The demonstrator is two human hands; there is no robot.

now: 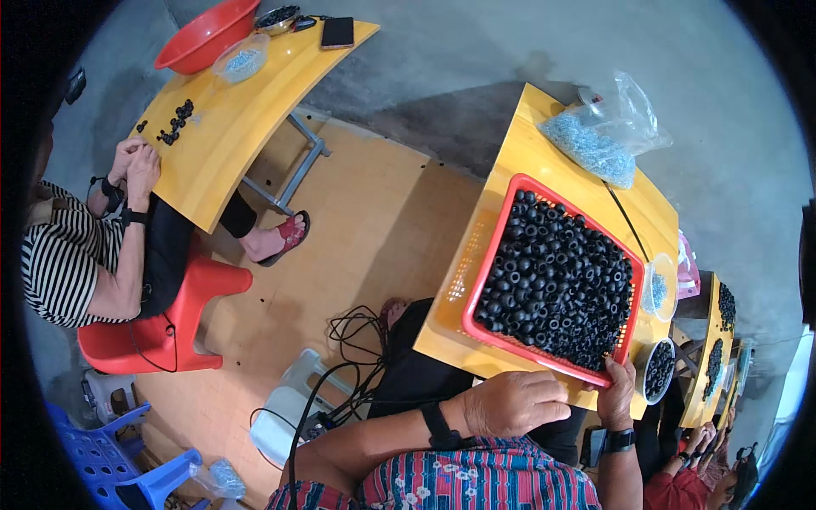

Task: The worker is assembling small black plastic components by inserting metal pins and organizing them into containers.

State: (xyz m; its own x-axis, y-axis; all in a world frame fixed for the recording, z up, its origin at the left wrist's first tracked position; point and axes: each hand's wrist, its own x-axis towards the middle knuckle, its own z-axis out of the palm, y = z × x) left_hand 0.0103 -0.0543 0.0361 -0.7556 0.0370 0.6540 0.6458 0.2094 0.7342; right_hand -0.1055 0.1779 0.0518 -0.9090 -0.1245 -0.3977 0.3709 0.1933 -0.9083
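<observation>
A red plastic basket (pixel 476 327) filled with small black ring-shaped parts (pixel 557 276) rests on the yellow table in front of me. My right hand (pixel 618 395) grips the basket's near right corner, thumb up against the rim. Just short of the near rim, my left hand (pixel 517 403) is closed with its fingers curled in; whatever it may hold is hidden. Beside my right hand stands a round bowl (pixel 659 371) with more black parts. Behind it, a clear tub (pixel 660 287) holds small pale blue pieces.
A clear bag of pale blue pieces (pixel 595 140) lies at the table's far end. Black cables (pixel 361 340) and a grey stool (pixel 293 399) are at my left. Across the floor, a person in stripes (pixel 81 263) works at another yellow table (pixel 246 102). Other people sit at right.
</observation>
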